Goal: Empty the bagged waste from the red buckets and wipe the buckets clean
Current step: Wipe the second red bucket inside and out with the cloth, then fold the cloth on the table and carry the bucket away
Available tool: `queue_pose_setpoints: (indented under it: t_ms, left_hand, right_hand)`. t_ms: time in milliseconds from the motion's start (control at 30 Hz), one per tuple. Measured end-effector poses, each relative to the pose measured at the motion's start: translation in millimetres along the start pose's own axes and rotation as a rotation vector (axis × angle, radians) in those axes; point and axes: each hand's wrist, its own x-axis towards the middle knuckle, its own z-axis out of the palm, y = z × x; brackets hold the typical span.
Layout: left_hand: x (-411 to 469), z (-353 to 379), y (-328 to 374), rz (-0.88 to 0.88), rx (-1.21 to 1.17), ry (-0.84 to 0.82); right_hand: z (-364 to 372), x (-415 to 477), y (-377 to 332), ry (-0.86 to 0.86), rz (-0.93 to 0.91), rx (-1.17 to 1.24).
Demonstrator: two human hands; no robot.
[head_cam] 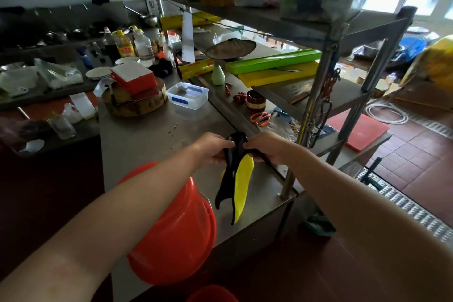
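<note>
Two hands raised over the near end of a steel counter (152,135), close together and level. Left hand (210,148) pinching the upper edge of a black-and-yellow cloth (236,179) between thumb and curled fingers; right hand (267,147) pinching the same edge just beside it. Cloth hanging from both grips, black part leftward, yellow strip rightward; lower tip touching the counter or clear of it, cannot tell which. Red bucket (171,228) tipped over at the counter's near-left edge, below the left forearm, smooth outer wall toward the camera. Part of a second red bucket (212,293) at the bottom of the view, lower than the counter. Farther along the counter: round wooden chopping block (137,105) carrying a red-and-white box (133,78), with a clear lidded tub (187,94) just beside it. Orange scissors (261,118) on the lowest level of a metal rack (328,56) to the right.
</note>
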Motion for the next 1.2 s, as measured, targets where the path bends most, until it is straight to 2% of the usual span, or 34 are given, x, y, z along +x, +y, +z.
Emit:
queue_pose_setpoints:
  t_ms: [267, 367, 433, 500, 567, 600, 667, 733, 800, 900, 1033, 1200]
  left_hand:
    - [-7, 6, -1, -0.051, -0.13, -0.084]
    - [-9, 1, 2, -0.088, -0.127, -0.136]
    - [-9, -3, 4, -0.094, -0.11, -0.195]
    - [-7, -6, 4, -0.081, -0.071, -0.238]
    - [-3, -8, 4, -0.037, 0.015, -0.185]
    - [0, -9, 4, 0.027, 0.122, -0.102]
    - [10, -17, 2, 0.218, 0.494, 0.128]
    - [19, -24, -2, 0.402, 0.758, 0.22]
    - [23, -24, -4, 0.496, 0.817, 0.138]
    - [30, -20, -10, 0.543, 0.803, 0.03]
    - [34, -18, -17, 0.6, 0.857, 0.085]
    - [44, -10, -17, 0.58, 0.902, 0.106]
  right_hand:
    - [8, -2, -1, -0.028, 0.024, 0.06]
    - [5, -4, -2, -0.094, 0.009, 0.066]
    - [6, -3, -1, -0.077, -0.057, -0.126]
    - [8, 2, 1, 0.043, -0.141, -0.352]
    - [6, 8, 2, 0.133, -0.198, -0.42]
    - [3, 10, 1, 0.159, -0.216, -0.435]
    - [-4, 12, -3, 0.176, -0.243, -0.488]
    - [-11, 13, -9, 0.126, -0.262, -0.531]
    - [-18, 12, -15, 0.056, -0.282, -0.562]
    - [-30, 11, -18, 0.001, -0.304, -0.622]
    - [-44, 12, -13, -0.003, -0.34, -0.773]
    - [-53, 29, 5, 0.093, -0.395, -1.054]
